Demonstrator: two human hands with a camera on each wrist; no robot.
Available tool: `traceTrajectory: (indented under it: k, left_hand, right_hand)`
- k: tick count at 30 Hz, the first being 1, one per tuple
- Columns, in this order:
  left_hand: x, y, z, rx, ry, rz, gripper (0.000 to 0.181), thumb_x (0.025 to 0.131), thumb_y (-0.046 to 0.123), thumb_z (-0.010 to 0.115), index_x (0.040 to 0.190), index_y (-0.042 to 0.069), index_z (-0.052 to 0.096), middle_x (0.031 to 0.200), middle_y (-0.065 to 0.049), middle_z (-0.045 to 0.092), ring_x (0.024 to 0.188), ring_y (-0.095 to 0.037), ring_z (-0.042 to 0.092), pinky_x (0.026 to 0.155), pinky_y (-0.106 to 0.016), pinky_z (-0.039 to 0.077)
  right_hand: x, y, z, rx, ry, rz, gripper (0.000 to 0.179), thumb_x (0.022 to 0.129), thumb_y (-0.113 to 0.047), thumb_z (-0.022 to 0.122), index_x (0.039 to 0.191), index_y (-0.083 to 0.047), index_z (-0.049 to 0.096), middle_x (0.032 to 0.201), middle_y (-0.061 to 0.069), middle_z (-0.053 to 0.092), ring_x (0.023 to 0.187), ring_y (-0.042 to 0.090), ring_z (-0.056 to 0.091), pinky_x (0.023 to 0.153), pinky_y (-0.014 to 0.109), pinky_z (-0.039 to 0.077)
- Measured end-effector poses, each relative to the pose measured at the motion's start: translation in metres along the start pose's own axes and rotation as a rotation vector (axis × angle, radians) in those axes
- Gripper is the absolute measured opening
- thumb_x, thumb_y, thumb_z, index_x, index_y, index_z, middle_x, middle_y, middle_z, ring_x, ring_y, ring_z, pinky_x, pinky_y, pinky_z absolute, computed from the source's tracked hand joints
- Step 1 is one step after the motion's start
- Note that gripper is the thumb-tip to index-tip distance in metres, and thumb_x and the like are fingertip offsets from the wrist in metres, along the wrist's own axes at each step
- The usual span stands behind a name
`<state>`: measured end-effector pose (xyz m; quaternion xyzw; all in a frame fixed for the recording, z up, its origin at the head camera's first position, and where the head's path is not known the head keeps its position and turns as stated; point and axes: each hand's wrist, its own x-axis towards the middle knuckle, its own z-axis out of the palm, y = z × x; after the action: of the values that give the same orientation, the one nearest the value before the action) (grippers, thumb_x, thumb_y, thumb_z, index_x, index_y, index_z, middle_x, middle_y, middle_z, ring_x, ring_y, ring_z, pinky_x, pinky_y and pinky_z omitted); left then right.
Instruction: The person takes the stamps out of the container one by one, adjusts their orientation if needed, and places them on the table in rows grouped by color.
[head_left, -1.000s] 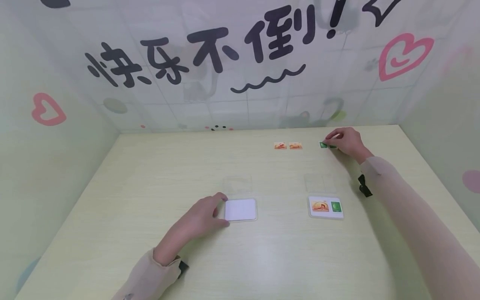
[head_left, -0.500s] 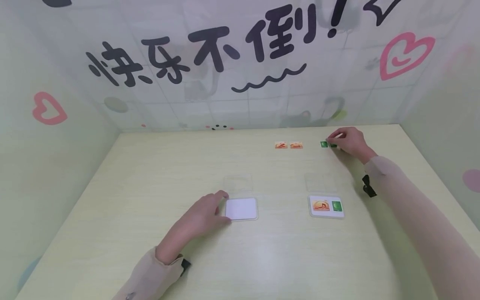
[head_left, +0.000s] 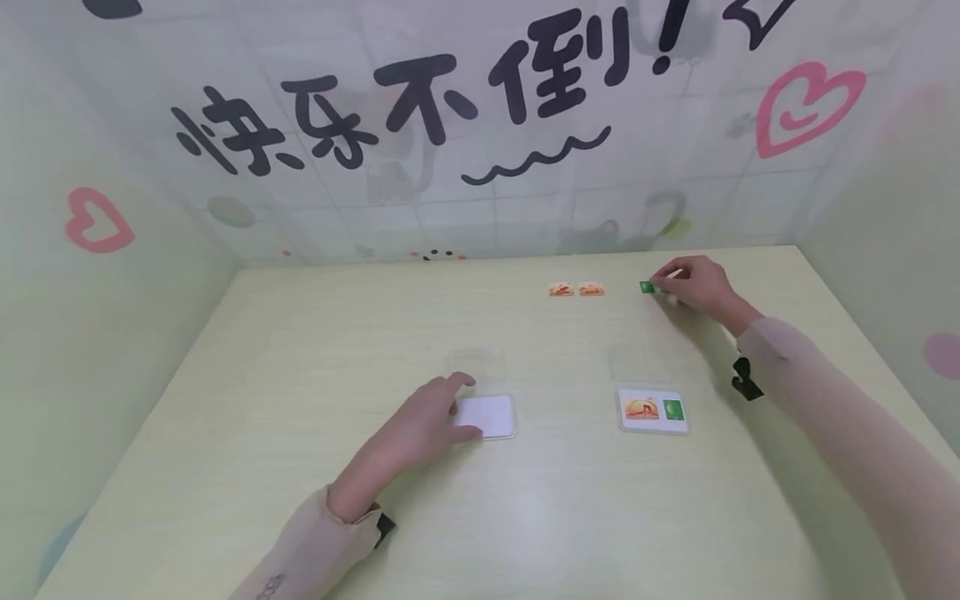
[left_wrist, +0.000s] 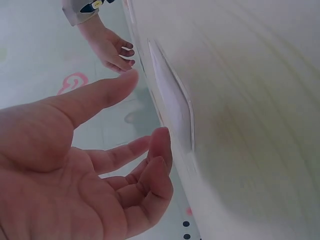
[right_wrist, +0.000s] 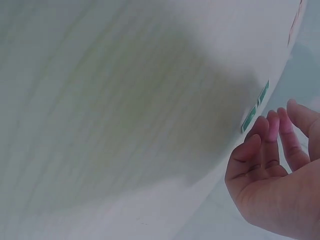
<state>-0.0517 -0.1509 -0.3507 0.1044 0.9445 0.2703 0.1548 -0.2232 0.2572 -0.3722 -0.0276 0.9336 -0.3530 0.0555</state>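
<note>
The left hand [head_left: 422, 423] is spread, holding nothing, at a white rectangular card [head_left: 493, 416]. The right hand [head_left: 697, 287] bends beside a small, flat green rectangle [head_left: 647, 287] — its grip unclear.

The back wall [head_left: 525, 218] reads “快乐不倒” [head_left: 431, 121], apparently with “!” [head_left: 672, 25].

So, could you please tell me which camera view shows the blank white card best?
The head view: the blank white card shows its broad face, though the left hand partly covers its left end. The left wrist view shows it only at a steep slant; the right wrist view lacks it.
</note>
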Motion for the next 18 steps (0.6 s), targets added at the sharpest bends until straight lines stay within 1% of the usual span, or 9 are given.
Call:
traceTrajectory:
  k: [4,7,9,14,16,18]
  left_hand:
    - [0.003,0.006,0.003,-0.012,-0.003,0.002,0.064,0.089,0.014,0.086,0.144,0.001,0.056,0.096,-0.010,0.060,0.088,-0.022,0.055,0.080,-0.037,0.050]
    - [0.004,0.009,0.005,-0.032,-0.004,0.010,0.066,0.089,0.013,0.086,0.146,0.001,0.055,0.097,-0.010,0.060,0.089,-0.022,0.055,0.080,-0.037,0.050]
    - [0.005,0.011,0.006,-0.049,-0.003,0.020,0.067,0.089,0.013,0.086,0.146,0.001,0.054,0.098,-0.010,0.061,0.089,-0.022,0.055,0.080,-0.036,0.050]
    - [0.007,0.013,0.011,-0.104,-0.009,0.064,0.068,0.089,0.012,0.086,0.147,0.000,0.053,0.096,-0.010,0.061,0.087,-0.021,0.054,0.078,-0.034,0.048]
    - [0.009,0.014,0.014,-0.126,-0.015,0.072,0.067,0.090,0.012,0.085,0.148,0.001,0.053,0.096,-0.010,0.061,0.087,-0.021,0.054,0.078,-0.033,0.048]
    - [0.012,0.016,0.016,-0.145,-0.019,0.077,0.067,0.091,0.013,0.084,0.149,0.002,0.052,0.096,-0.009,0.060,0.086,-0.020,0.053,0.078,-0.032,0.047]
  right_hand:
    - [-0.004,0.000,0.000,-0.003,-0.008,-0.002,0.040,0.105,-0.028,0.066,0.124,0.007,0.069,0.094,0.014,0.070,0.073,0.016,0.058,0.066,0.031,0.046]
    - [-0.007,0.000,-0.001,-0.010,-0.008,-0.003,0.039,0.105,-0.027,0.066,0.124,0.007,0.069,0.097,0.015,0.070,0.075,0.016,0.058,0.067,0.031,0.046]
    - [-0.009,-0.001,-0.001,-0.011,-0.011,0.001,0.039,0.105,-0.027,0.066,0.124,0.006,0.068,0.098,0.015,0.070,0.075,0.017,0.059,0.067,0.031,0.046]
    - [-0.015,-0.003,-0.004,0.001,-0.031,0.012,0.039,0.105,-0.026,0.066,0.126,0.007,0.067,0.092,0.012,0.070,0.075,0.018,0.060,0.066,0.031,0.046]
    - [-0.018,-0.003,-0.005,0.003,-0.036,0.009,0.040,0.105,-0.027,0.066,0.126,0.007,0.067,0.089,0.010,0.070,0.074,0.018,0.060,0.065,0.031,0.046]
    - [-0.020,-0.002,-0.006,0.003,-0.037,0.001,0.040,0.105,-0.026,0.067,0.126,0.008,0.066,0.091,0.010,0.070,0.074,0.018,0.061,0.064,0.030,0.046]
